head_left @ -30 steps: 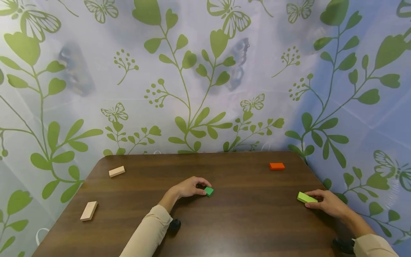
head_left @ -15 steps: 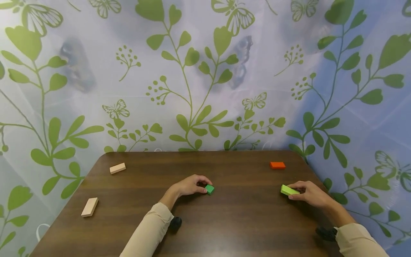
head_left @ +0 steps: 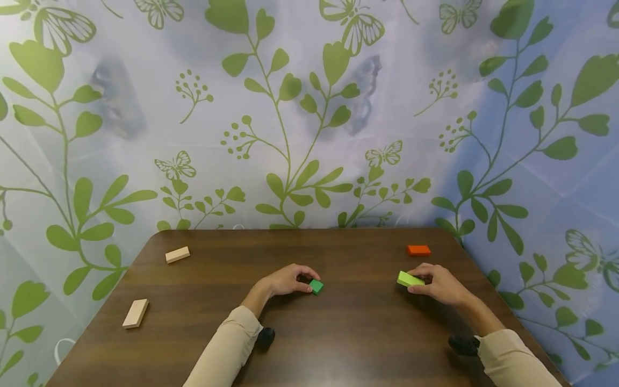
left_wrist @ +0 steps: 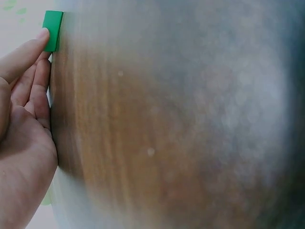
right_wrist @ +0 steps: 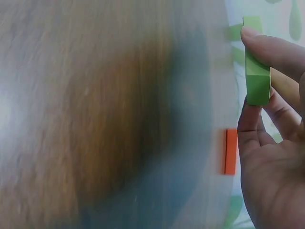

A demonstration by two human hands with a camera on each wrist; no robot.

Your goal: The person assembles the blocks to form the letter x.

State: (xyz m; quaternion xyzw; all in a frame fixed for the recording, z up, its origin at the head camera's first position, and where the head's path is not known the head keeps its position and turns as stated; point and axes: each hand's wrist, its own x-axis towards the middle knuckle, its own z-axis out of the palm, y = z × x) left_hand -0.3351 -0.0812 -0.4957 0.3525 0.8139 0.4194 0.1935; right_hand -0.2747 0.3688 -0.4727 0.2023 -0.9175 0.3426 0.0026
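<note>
At left, two pale blocks (head_left: 135,314) lie on the bench (head_left: 348,333). Mid-frame, the left hand (head_left: 288,280) pinches a green block (head_left: 316,287) in a narrow grip, thumb hiding part; its long axis runs near-vertical in the left wrist view. Right of centre, a lime block (head_left: 409,279) points rightward and slightly down lengthwise, right end hidden in the pinching grip of the right hand (head_left: 439,284).

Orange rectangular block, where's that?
In the head view, the orange block lies near the brown table's far right corner, beyond the right hand holding a lime rectangular block.
</note>
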